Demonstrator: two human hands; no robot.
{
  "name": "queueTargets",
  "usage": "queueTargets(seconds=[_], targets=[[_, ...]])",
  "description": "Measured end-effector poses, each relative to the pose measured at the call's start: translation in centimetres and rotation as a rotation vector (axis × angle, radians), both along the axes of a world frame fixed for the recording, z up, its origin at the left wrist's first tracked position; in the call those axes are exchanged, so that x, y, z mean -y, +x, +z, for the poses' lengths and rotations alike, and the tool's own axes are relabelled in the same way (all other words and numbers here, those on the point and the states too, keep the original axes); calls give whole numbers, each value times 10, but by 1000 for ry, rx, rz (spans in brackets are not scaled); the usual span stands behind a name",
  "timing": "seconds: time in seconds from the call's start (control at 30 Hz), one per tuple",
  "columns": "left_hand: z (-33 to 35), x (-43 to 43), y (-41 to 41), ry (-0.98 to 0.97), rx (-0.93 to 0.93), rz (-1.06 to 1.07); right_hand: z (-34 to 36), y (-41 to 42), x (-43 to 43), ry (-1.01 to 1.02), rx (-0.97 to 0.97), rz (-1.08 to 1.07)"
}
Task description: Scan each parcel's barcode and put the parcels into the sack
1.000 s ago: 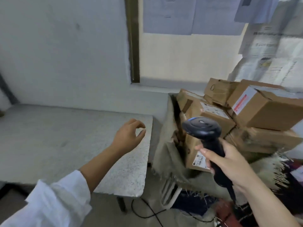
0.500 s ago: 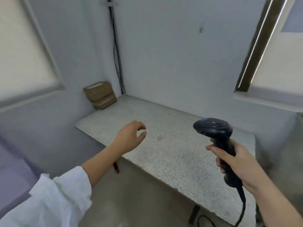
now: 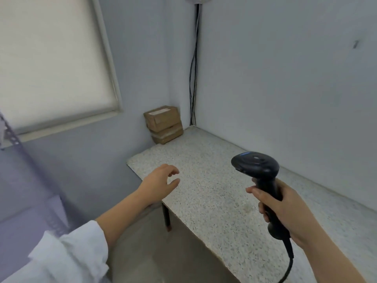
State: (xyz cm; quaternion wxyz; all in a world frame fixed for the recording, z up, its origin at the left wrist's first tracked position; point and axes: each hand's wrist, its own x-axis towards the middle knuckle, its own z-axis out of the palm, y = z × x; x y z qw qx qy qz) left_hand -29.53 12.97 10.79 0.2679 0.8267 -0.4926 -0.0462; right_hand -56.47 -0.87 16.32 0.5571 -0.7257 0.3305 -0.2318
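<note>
Two brown cardboard parcels (image 3: 163, 124) are stacked in the far corner of a speckled stone table (image 3: 216, 193), against the wall. My left hand (image 3: 161, 181) hovers over the table's near left edge with loosely curled fingers and holds nothing, well short of the parcels. My right hand (image 3: 285, 211) grips the handle of a black barcode scanner (image 3: 259, 172), whose head points left and away over the table. The scanner's cable hangs down at the lower right. The sack is out of view.
A covered window (image 3: 51, 62) fills the left wall. Black cables (image 3: 193, 68) run down the room corner behind the parcels. A table leg (image 3: 166, 217) stands below the near left edge. A grey metal rack (image 3: 12, 137) shows at far left.
The view has swung left, away from the sack full of parcels, onto the table corner with the stacked parcels. Both hands keep their pose; the scanner stays in my right hand.
</note>
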Motion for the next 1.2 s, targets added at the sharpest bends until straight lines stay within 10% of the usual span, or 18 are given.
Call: queueTargets(seconds=[0.77, 1.2], targets=[[-5, 173, 389, -68, -75, 143, -29, 367, 131, 57, -94, -69], [-53, 264, 554, 232, -189, 186, -36, 483, 134, 91, -186, -210]])
